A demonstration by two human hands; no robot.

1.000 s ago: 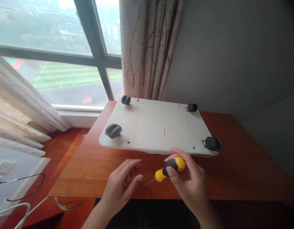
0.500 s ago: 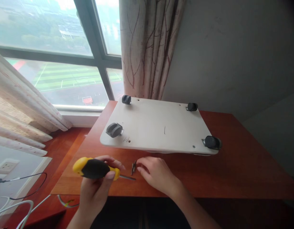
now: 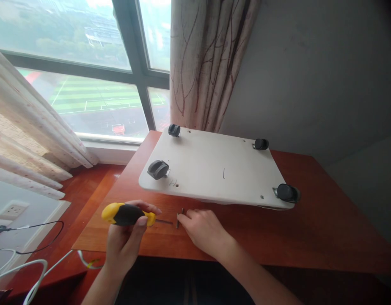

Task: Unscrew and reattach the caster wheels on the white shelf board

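One hand, the left hand, is wrapped around the yellow and black handle of a screwdriver, whose shaft points right, its tip just beside a few screws on the table. The right hand is palm down with fingers bent, the fingertips at the screws; whether they pinch one I cannot tell. Beyond both hands, a white board lies on the brown wooden table, with four dark wheels fixed near its corners, facing up. Small holes and a short dark line mark its surface. Behind the table hangs a patterned curtain, beside a grey wall. To the left, a window looks onto a green sports field; below it are a socket and white cables.
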